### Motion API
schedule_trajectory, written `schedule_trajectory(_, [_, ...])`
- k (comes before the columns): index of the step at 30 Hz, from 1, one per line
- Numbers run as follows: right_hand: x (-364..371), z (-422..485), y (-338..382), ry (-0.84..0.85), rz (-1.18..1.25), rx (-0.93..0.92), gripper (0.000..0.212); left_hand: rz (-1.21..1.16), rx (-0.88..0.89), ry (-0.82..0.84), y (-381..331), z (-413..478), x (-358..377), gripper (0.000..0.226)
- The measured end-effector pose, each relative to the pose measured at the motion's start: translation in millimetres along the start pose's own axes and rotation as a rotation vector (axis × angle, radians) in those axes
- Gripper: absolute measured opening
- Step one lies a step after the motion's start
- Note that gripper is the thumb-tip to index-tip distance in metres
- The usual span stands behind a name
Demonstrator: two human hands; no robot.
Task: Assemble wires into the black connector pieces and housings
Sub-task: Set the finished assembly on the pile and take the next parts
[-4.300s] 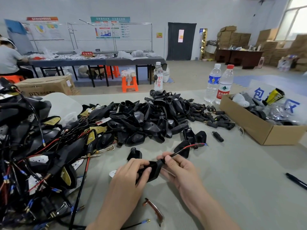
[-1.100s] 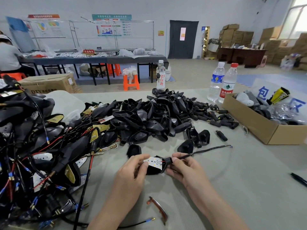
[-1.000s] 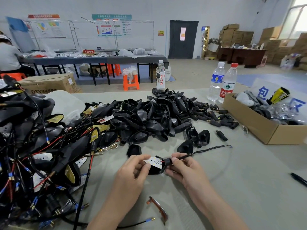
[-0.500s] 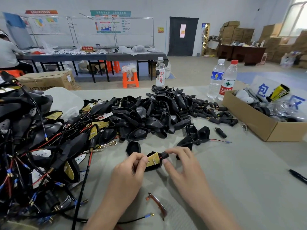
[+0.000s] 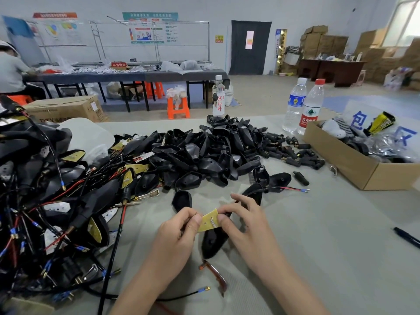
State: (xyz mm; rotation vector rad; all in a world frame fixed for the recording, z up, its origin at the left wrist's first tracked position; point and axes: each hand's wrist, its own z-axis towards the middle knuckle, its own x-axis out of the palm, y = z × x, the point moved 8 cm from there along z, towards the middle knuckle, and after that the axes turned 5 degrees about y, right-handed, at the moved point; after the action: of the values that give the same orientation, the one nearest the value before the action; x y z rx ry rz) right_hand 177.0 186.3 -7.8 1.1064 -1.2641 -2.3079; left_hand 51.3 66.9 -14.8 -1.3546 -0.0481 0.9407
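Change since half a second ago: the yellow board [image 5: 210, 220] now faces the camera flat and sits above the black housing [image 5: 213, 243] rather than tucked against it. Both hands are a little lower in the frame.

Left hand [image 5: 179, 226]: lower centre, thumb and fingers pinching the board's left edge.
Right hand [image 5: 245, 221]: just right of it, thumb and forefinger pinching the board's right edge.
Black housing: directly under the board, between the two hands, pointing down toward the lower edge. Whether it touches the worktop [image 5: 318, 246] cannot be told.
Wire [image 5: 272, 189]: thin, black, running from behind the right hand's fingers up and right across the worktop, ending in red and blue tips.
Pile of black housings [image 5: 204, 155]: centre of the frame, with one loose housing [image 5: 181, 200] just above the left hand.
Small black plugs [image 5: 284, 151]: scattered at the pile's right side.
Heap of wired parts [image 5: 56, 201]: left side, a tangle of black, red and blue leads.
Brown curved strip [image 5: 216, 275]: on the worktop below the housing.
Cardboard box [image 5: 354, 164]: right, holding mixed items.
Two water bottles [image 5: 295, 105]: upright, just beyond the box.
Pen [image 5: 406, 237]: at the right edge.
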Motion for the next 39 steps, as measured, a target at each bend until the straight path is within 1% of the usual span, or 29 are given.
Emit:
schedule_trajectory(3, [0,0,-2,-0.014,0.018,0.013,0.019,0.083,0.047,-0.046,-5,0,0,0.016])
schedule_trajectory(5, [1,0,-3,-0.017,-0.006,0.019,0.020,0.208,0.129,-0.140,-16,-1,-5,0.017])
schedule_trajectory(7, [2,-2,-2,-0.011,-0.041,0.004,0.017,0.310,0.213,-0.193,-28,-3,-5,0.014])
schedule_trajectory(9, [5,-4,0,-0.016,-0.073,-0.021,0.006,0.346,0.271,-0.187,-33,-5,-3,0.022])
schedule_trajectory(10, [7,-4,1,-0.013,-0.092,-0.036,0.002,0.354,0.294,-0.176,-35,-5,-1,0.021])
schedule_trajectory(12, [11,-5,4,-0.004,-0.136,-0.068,0.007,0.379,0.322,-0.152,-39,-6,1,0.019])
schedule_trajectory(14, [14,-5,5,0.000,-0.160,-0.076,0.008,0.414,0.350,-0.128,-44,-5,2,0.019])
schedule_trajectory(18, [15,-6,0,0.030,-0.127,-0.054,0.012,0.528,0.390,-0.023,-56,2,-2,0.019])
schedule_trajectory(20, [16,-4,-1,0.034,-0.138,-0.047,0.013,0.628,0.399,0.114,-63,12,-1,0.012])
schedule_trajectory(21, [16,-3,0,0.035,-0.140,-0.044,0.013,0.668,0.399,0.200,-65,18,2,0.012])
schedule_trajectory(22, [16,-3,0,0.035,-0.133,-0.039,0.012,0.734,0.406,0.272,-67,23,5,0.016])
schedule_trajectory(25, [16,-4,-1,0.043,-0.096,-0.009,0.011,1.069,0.461,0.423,-79,29,19,0.027])
schedule_trajectory(27, [15,-4,-2,0.038,-0.085,0.004,0.010,1.213,0.501,0.466,-85,29,26,0.030])
schedule_trajectory(29, [13,-5,0,0.026,-0.065,0.012,0.017,1.294,0.535,0.473,-90,28,31,0.030])
schedule_trajectory(31, [12,-5,0,0.016,-0.051,0.019,0.022,1.328,0.533,0.496,-90,30,34,0.030])
schedule_trajectory(34, [12,-6,-1,0.025,-0.040,0.027,0.022,1.316,0.502,0.536,-84,32,37,0.031])
schedule_trajectory(37, [14,-6,-1,0.045,-0.087,0.013,0.023,1.207,0.472,0.520,-79,32,32,0.029])
schedule_trajectory(39, [13,-6,1,0.037,-0.105,0.003,0.016,1.092,0.452,0.475,-76,31,24,0.027])
